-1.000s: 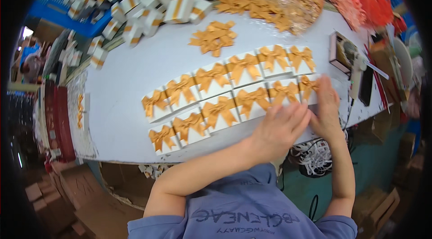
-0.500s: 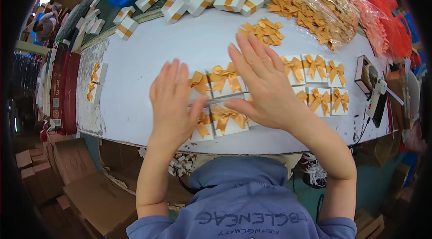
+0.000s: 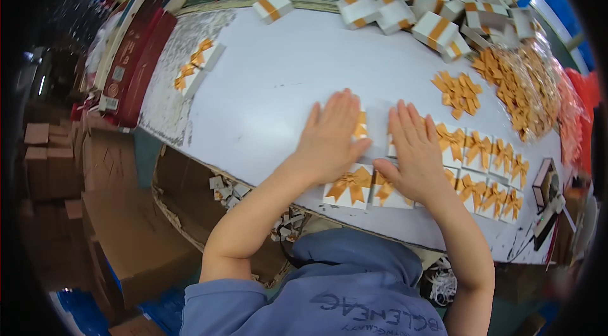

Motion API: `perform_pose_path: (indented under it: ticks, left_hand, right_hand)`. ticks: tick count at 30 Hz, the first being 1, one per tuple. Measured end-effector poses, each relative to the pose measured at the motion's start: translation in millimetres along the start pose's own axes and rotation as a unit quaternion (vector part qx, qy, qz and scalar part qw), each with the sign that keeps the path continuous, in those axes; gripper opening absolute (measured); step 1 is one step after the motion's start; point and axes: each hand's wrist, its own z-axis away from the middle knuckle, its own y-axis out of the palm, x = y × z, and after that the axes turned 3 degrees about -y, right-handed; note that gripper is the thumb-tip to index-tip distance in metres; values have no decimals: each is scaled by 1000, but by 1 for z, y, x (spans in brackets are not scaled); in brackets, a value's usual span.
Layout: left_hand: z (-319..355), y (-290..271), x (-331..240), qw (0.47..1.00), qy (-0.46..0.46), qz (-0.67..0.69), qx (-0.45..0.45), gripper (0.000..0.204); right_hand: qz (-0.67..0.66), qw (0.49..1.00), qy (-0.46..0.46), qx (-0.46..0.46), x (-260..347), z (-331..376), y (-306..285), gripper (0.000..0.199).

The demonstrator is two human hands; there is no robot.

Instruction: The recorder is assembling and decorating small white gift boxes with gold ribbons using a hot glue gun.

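My left hand (image 3: 330, 138) lies flat with its fingers stretched out, over the left end of the back row of small white gift boxes. One white box (image 3: 361, 126) with a gold ribbon shows partly beside its fingers. My right hand (image 3: 418, 153) is flat too, fingers extended and palm down, covering boxes in the middle of the two rows. A front-row box with a gold satin bow (image 3: 350, 185) sits just below my left hand. More bow-topped boxes (image 3: 472, 189) continue to the right. What lies under both palms is hidden.
Loose gold bows (image 3: 457, 92) lie beyond my right hand, beside a clear plastic bag of bows (image 3: 525, 89). White ribboned boxes (image 3: 437, 31) are heaped along the far edge. Two bowed boxes (image 3: 201, 63) stand at left. A dark device (image 3: 546, 184) is at right.
The view has turned left, so the table appears farther right. My hands have come closer together, and my right hand now lies farther left along the rows. Both stay flat.
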Motion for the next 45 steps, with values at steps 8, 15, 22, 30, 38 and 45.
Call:
perform_pose_path:
  ticks: [8, 15, 22, 30, 38, 45]
  left_hand:
    - [110, -40, 182, 933, -308, -127, -138, 66]
    - [83, -68, 301, 889, -380, -228, -115, 65]
    - [14, -75, 121, 985, -20, -104, -139, 78]
    - [-31, 16, -93, 986, 162, 47, -6, 92]
    - [-38, 14, -104, 988, 156, -5, 0, 94]
    - [-44, 25, -117, 988, 149, -29, 9, 89]
  right_hand:
    - [20, 998, 6, 54, -1, -1, -4, 80]
    - [-43, 999, 27, -3, 0, -2, -15, 79]
    - [44, 996, 73, -39, -61, 49, -55, 77]
    - [54, 993, 93, -42, -70, 48, -28, 71]
    - [95, 979, 156, -89, -108, 73, -56, 69]
    - [145, 968, 189, -79, -131, 93, -64, 69]
